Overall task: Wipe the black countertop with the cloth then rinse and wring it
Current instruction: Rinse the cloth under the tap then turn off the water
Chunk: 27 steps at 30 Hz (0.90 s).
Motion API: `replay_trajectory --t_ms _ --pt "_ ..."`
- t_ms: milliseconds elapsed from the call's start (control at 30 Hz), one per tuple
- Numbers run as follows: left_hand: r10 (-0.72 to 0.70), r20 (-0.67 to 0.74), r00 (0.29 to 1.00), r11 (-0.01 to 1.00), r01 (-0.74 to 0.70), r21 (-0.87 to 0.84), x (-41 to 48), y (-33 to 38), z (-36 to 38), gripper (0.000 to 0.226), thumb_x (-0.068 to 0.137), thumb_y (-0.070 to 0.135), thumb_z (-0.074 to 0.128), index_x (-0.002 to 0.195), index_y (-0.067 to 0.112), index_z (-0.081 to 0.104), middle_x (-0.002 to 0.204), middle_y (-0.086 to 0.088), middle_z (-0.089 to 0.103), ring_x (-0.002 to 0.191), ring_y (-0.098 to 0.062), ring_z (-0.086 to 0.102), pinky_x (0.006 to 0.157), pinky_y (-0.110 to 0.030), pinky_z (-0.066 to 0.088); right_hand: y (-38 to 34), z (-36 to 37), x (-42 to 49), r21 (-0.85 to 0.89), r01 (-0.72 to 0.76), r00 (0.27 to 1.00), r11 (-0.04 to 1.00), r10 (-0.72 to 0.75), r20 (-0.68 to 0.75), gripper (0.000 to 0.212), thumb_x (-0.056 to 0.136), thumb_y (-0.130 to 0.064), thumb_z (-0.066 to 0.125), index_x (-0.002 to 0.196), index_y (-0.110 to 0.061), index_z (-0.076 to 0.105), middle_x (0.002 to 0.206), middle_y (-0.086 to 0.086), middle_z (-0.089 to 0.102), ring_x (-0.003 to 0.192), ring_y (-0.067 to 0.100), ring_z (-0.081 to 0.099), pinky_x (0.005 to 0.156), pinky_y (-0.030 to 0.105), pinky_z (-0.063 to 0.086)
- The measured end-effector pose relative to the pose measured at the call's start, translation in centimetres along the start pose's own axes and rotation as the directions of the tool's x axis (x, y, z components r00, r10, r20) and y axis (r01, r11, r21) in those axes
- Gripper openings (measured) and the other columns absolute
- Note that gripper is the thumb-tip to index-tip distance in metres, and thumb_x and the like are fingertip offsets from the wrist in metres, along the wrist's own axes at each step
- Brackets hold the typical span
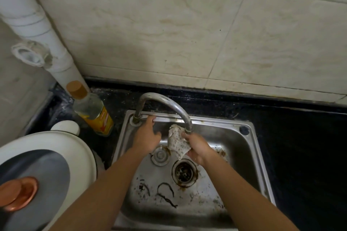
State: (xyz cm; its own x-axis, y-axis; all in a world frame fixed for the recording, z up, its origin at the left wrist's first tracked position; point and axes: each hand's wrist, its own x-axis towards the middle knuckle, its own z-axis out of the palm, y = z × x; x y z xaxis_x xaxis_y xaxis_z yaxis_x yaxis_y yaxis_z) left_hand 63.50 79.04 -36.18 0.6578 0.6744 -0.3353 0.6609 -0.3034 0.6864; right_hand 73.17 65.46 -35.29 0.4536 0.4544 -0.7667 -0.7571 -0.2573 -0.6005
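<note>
The cloth (176, 143) is held bunched over the sink (241, 153), just below the spout of the faucet (163, 100). It is pinched by the curled fingers (187, 136) of the right hand (198, 148). The left hand (148, 137) is stretched toward the faucet's base, its fingers loosely spread with nothing gripped. A yellow-labelled bottle (92, 108) is seen on the black bench (300, 146), left of the sink.

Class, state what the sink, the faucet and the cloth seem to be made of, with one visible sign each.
Sink: likely stainless steel, brushed; grey sheen, stamped rim.
Faucet: metal, probably chrome-plated; dulled curved highlights.
Cloth: soft fabric, white with speckles; it crumples in the right hand, exact fibre unclear.
</note>
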Motion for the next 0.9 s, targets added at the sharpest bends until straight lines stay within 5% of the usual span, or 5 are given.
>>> replay_trajectory --t_ms 233,467,600,700,900 --pt "-0.029 -0.001 1.0 0.989 0.028 -0.147 -0.8 -0.6 1.3 0.064 0.089 0.009 0.055 0.145 0.024 0.029 0.141 -0.008 0.047 0.125 -0.026 0.048 0.102 -0.038 0.041 0.3 0.1 0.8 -0.012 0.014 1.0 1.0 -0.014 0.009 0.02 0.096 -0.013 0.056 0.113 -0.005 0.062 0.109 0.017 0.069 0.102 0.031 0.066 0.09 0.045 0.053" --pt "-0.097 -0.127 0.987 0.949 0.054 -0.309 -4.2 -0.1 5.0 0.034 0.098 0.016 0.044 0.132 0.01 0.048 0.118 -0.003 0.056 0.101 -0.013 0.052 0.084 -0.028 0.042 1.1 -0.3 1.8 -0.132 0.078 0.996 0.988 -0.082 -0.025 0.034 0.085 -0.034 0.07 0.109 -0.01 0.066 0.101 0.01 0.073 0.097 0.028 0.069 0.092 0.047 0.053" --pt "-0.411 0.271 0.871 0.589 0.48 -0.65 -3.5 0.8 6.2 0.034 0.099 0.032 0.04 0.102 0.007 0.063 0.102 -0.014 0.068 0.089 -0.024 0.063 0.078 -0.036 0.052 1.1 -0.6 1.8 -0.15 0.07 0.996 0.986 -0.077 -0.047 0.036 0.077 -0.035 0.077 0.105 -0.015 0.069 0.1 0.008 0.074 0.099 0.029 0.068 0.093 0.049 0.052" --pt "-0.438 0.374 0.818 0.404 0.551 -0.73 -3.1 1.8 6.4 0.031 0.095 0.032 0.049 0.103 0.006 0.065 0.099 -0.015 0.07 0.088 -0.024 0.066 0.06 -0.027 0.051 1.1 -1.2 1.8 -0.119 0.07 0.994 0.99 -0.08 -0.074 0.024 0.081 -0.027 0.074 0.102 -0.014 0.07 0.095 0.009 0.075 0.093 0.026 0.071 0.088 0.044 0.055" --pt "-0.313 0.197 0.929 0.601 0.354 -0.717 -3.1 2.5 6.5 0.015 0.091 0.027 0.06 0.094 0.013 0.066 0.097 -0.01 0.07 0.092 -0.021 0.066 0.07 -0.026 0.053 0.9 -3.3 1.2 -0.197 0.109 0.966 0.974 -0.151 -0.211 0.018 0.087 -0.02 0.066 0.102 -0.01 0.067 0.091 0.007 0.071 0.078 0.016 0.066 0.062 0.025 0.046"
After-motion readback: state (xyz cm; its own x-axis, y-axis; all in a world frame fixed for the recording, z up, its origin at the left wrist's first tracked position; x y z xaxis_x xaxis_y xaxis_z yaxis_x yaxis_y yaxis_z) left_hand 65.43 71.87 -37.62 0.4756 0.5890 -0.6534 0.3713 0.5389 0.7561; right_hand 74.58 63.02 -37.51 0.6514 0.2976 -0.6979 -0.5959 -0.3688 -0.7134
